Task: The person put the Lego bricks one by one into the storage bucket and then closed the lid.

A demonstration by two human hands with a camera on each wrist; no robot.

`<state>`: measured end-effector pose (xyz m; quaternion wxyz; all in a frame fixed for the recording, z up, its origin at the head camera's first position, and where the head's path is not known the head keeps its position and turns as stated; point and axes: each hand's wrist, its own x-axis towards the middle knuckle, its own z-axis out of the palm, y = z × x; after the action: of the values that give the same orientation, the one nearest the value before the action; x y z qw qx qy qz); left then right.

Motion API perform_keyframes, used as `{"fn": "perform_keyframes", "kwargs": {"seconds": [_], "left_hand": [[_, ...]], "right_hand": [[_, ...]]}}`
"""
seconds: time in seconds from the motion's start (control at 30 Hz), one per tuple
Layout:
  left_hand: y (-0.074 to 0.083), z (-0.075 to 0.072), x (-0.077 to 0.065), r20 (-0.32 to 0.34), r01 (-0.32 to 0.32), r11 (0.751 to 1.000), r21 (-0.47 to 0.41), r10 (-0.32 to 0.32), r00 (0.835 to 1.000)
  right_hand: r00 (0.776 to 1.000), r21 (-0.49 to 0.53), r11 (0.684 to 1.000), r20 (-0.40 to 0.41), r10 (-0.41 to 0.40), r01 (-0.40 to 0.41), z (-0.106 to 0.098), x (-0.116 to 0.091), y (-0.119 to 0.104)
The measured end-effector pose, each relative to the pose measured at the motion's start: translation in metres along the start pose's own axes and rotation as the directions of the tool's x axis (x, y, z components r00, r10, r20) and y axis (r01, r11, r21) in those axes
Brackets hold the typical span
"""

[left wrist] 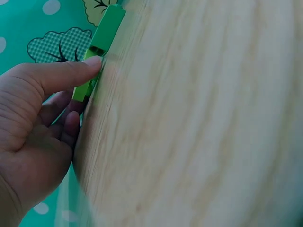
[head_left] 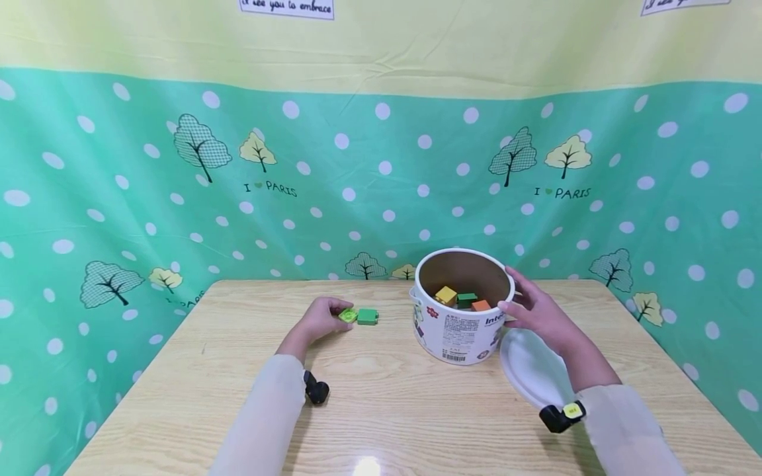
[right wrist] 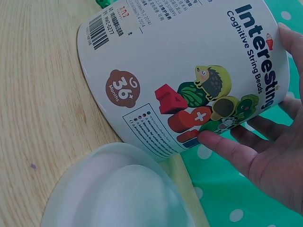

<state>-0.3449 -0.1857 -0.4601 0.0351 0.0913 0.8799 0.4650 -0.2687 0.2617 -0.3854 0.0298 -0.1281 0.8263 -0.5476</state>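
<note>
My left hand (head_left: 323,319) pinches a light green toy block (head_left: 348,315) low over the table, left of centre. End to end with it sits a darker green block (head_left: 368,317); in the left wrist view the light green block (left wrist: 80,91) meets the darker one (left wrist: 108,30). On the right, a white printed bucket (head_left: 455,334) stands with its mouth uncovered. Yellow (head_left: 446,295), dark green (head_left: 466,299) and orange (head_left: 480,305) blocks show inside it. My right hand (head_left: 538,314) grips the bucket's right side near the rim, thumb in front, fingers spread round the wall.
A whitish round lid (head_left: 536,370) lies on the wooden table (head_left: 381,410), beside the bucket and under my right wrist. Behind the table's far edge hangs a green and yellow printed curtain (head_left: 381,158).
</note>
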Motion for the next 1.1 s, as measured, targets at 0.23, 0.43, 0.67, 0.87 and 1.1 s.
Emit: {"fn": "perform_keyframes", "kwargs": {"seconds": [0.23, 0.43, 0.67, 0.87, 1.1], "left_hand": [[0.001, -0.008, -0.007, 0.009, -0.009, 1.000, 0.003, 0.009, 1.000], [0.003, -0.013, -0.013, 0.026, -0.034, 0.999, -0.018, 0.035, 0.999], [0.012, -0.016, -0.020, 0.040, -0.075, 0.997, -0.034, 0.076, 0.996], [0.021, -0.016, -0.024, 0.050, -0.083, 0.996, -0.045, 0.085, 0.995], [0.033, -0.016, -0.029, 0.054, -0.143, 0.990, -0.009, 0.143, 0.988]], "right_hand": [[1.000, -0.006, 1.000, -0.003, 0.013, -0.013, 0.000, 0.000, 0.001], [1.000, -0.012, 1.000, -0.004, 0.009, -0.009, -0.001, 0.001, -0.001], [1.000, -0.033, 0.999, -0.009, 0.006, -0.006, 0.000, 0.002, 0.002], [1.000, -0.018, 1.000, -0.007, 0.004, -0.004, 0.001, 0.002, 0.001], [1.000, -0.009, 1.000, -0.007, 0.005, -0.005, 0.001, 0.002, 0.001]]}}
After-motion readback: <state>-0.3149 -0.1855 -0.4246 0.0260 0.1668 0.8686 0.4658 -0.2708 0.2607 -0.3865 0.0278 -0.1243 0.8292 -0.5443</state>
